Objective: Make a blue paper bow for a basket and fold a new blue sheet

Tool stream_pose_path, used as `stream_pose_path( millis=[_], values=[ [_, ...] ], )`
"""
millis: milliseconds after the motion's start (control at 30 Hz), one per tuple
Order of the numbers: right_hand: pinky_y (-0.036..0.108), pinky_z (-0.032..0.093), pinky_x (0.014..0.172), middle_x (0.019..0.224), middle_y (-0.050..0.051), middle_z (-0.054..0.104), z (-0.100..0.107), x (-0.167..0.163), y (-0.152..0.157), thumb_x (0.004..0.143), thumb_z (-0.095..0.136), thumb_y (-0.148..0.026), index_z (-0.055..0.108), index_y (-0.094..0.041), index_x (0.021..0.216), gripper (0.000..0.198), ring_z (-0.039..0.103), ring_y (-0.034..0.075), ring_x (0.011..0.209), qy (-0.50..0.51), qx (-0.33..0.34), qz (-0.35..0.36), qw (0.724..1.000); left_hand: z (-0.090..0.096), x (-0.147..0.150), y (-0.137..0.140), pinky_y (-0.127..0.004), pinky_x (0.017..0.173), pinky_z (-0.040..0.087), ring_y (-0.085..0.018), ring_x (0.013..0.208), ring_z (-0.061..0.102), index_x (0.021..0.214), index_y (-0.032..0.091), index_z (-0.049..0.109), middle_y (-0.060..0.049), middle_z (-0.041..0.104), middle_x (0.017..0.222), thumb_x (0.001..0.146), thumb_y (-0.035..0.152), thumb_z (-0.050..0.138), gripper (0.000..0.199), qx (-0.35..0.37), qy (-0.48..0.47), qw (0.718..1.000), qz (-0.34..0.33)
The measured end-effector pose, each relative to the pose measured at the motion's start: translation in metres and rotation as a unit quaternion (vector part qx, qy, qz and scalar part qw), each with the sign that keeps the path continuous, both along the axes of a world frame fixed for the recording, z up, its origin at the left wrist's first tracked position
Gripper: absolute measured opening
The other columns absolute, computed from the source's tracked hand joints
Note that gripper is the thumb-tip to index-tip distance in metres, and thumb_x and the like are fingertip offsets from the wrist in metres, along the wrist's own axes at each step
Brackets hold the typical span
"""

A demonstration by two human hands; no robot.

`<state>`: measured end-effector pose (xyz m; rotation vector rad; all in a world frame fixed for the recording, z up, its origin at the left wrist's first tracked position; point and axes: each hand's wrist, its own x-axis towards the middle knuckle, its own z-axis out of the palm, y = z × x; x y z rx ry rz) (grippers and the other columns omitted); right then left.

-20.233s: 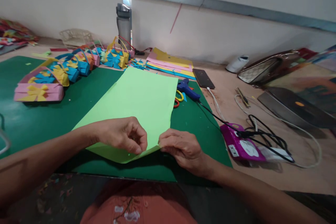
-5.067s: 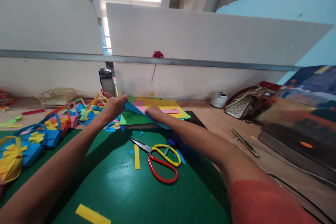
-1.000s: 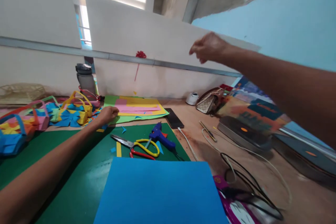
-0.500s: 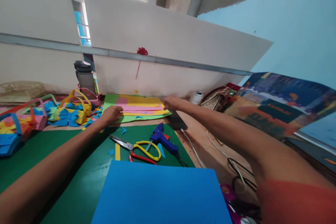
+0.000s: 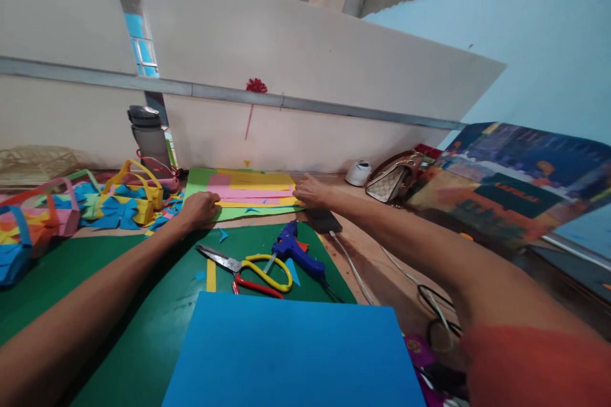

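At the far edge of the green mat (image 5: pixel 143 305) lies a stack of coloured paper sheets (image 5: pixel 255 182), with green, yellow and pink layers showing. My left hand (image 5: pixel 200 208) pinches its left front edge, fingers curled in. On the opposite side my right hand (image 5: pixel 311 192) has its fingers closed at the right edge, the fingertips partly hidden. Between my arms, scissors (image 5: pixel 248 270) with one yellow and one red handle lie with blades to the left. A blue glue gun (image 5: pixel 298 251) rests beside them. Nearest me is a large blue sheet (image 5: pixel 296 350).
Small paper baskets with bows (image 5: pixel 121 210) stand at the left, before a grey bottle (image 5: pixel 150 140). A phone (image 5: pixel 324 221) with a white cable lies by my right wrist. Further right are a white container (image 5: pixel 358 173), a handbag (image 5: pixel 394 178) and a painted board (image 5: pixel 515 184).
The view has shifted slightly. Both hands stay at the two sides of the paper stack, with the right hand a little further left and lower at its edge.
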<state>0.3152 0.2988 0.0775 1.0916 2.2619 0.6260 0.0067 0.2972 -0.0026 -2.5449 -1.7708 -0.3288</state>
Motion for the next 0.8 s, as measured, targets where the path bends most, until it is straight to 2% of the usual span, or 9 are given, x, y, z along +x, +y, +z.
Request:
stream_pose_path(
  millis=[233,333,567,800],
  values=[
    [0.044,0.048,0.085,0.116,0.008,0.058,-0.004,0.004,0.008,0.090,0.053,-0.031,0.055,-0.015,0.115,0.029,0.057,0.021,0.101,0.015,0.004,0.012,1.000,0.000,0.001,0.000,-0.040,0.081,0.051,-0.020,0.095,0.059,0.113,0.015,0.055,-0.008,0.058,0.112,0.091,0.032,0.055,0.028,0.012,-0.006,1.000,0.003],
    [0.043,0.049,0.083,0.115,0.008,0.058,-0.006,0.001,0.014,0.090,0.054,-0.032,0.056,-0.016,0.115,0.030,0.058,0.021,0.099,0.034,0.002,-0.019,0.999,0.002,0.002,-0.001,-0.041,0.082,0.051,-0.020,0.096,0.059,0.114,0.015,0.055,-0.008,0.058,0.113,0.091,0.032,0.055,0.028,0.019,0.000,1.000,0.005],
    [0.040,0.051,0.079,0.115,0.008,0.058,-0.003,-0.006,0.034,0.089,0.055,-0.034,0.055,-0.016,0.116,0.031,0.059,0.020,0.095,0.096,0.028,-0.140,0.985,0.005,0.017,-0.002,-0.041,0.081,0.051,-0.021,0.097,0.059,0.117,0.015,0.054,-0.009,0.057,0.115,0.091,0.034,0.055,0.032,0.042,0.038,0.998,0.008],
    [0.040,0.051,0.080,0.115,0.008,0.057,0.000,-0.005,0.035,0.089,0.055,-0.034,0.055,-0.017,0.116,0.032,0.059,0.020,0.096,0.112,0.018,-0.158,0.981,0.011,0.029,0.019,-0.043,0.084,0.050,-0.022,0.100,0.058,0.117,0.015,0.054,-0.009,0.055,0.117,0.091,0.032,0.055,0.031,0.057,0.080,0.995,0.012]
  ],
)
